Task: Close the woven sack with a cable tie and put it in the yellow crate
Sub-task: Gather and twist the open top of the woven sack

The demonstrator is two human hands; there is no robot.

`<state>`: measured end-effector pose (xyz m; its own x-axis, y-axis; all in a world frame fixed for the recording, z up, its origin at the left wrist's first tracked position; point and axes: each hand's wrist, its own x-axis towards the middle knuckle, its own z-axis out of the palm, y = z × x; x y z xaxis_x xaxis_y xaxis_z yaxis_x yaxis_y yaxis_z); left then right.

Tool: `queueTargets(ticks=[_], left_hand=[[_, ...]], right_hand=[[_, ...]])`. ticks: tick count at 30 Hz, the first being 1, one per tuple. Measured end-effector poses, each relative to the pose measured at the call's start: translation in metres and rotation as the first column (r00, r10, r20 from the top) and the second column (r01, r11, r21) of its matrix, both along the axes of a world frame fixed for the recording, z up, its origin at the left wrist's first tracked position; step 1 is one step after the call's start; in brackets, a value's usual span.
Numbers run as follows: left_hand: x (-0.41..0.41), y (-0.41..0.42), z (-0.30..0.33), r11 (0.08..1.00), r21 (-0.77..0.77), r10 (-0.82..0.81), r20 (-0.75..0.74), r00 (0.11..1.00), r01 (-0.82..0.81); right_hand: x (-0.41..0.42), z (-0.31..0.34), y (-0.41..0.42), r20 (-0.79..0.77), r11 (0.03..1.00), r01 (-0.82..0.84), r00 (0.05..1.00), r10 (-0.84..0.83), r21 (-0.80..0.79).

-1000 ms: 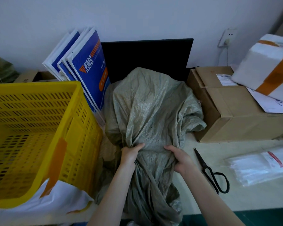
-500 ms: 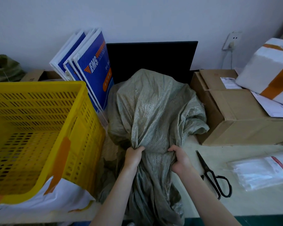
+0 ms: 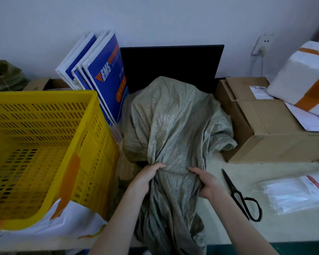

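Note:
A grey-green woven sack [image 3: 173, 126] lies bulging on the table in the middle, its loose neck trailing toward me over the table's front edge. My left hand [image 3: 145, 178] grips the fabric on the left side of the neck. My right hand [image 3: 207, 183] grips it on the right side, and the cloth is bunched between the two. The yellow crate [image 3: 44, 144] stands at the left, tilted, with nothing inside. No cable tie shows in my hands.
Black scissors [image 3: 241, 197] lie right of my right hand. A clear plastic packet [image 3: 298, 194] lies at the far right. A cardboard box [image 3: 269, 124] with a taped white parcel [image 3: 302, 74] stands behind. Blue-white envelopes [image 3: 99, 78] lean against the wall.
Both hands have squeezed the sack's neck narrower and closed tighter on the fabric. The view has shifted slightly; nothing else moved.

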<state>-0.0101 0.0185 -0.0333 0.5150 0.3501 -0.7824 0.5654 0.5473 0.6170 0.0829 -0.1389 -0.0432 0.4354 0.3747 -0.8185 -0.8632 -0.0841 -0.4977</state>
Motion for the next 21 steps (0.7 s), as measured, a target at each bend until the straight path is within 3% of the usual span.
queueTargets(ticks=[6, 10, 17, 21], left_hand=[[0.006, -0.01, -0.004, 0.998, 0.06, 0.014, 0.023, 1.0, -0.015], [0.003, -0.005, -0.002, 0.993, 0.067, -0.097, 0.013, 0.995, 0.096], [0.013, -0.01, -0.002, 0.942, 0.145, -0.29, -0.096, 0.952, 0.302], [0.017, -0.01, -0.001, 0.949, 0.042, -0.306, -0.115, 0.945, 0.313]], right_hand=[[0.007, 0.004, 0.002, 0.037, 0.988, 0.146, 0.988, -0.147, 0.043], [0.011, 0.006, 0.003, 0.066, 0.967, 0.237, 0.968, -0.243, 0.088], [0.004, 0.006, 0.015, 0.167, 0.983, 0.159, 0.971, -0.172, 0.09], [0.005, 0.008, 0.02, 0.317, 0.985, 0.168, 0.933, -0.168, 0.027]])
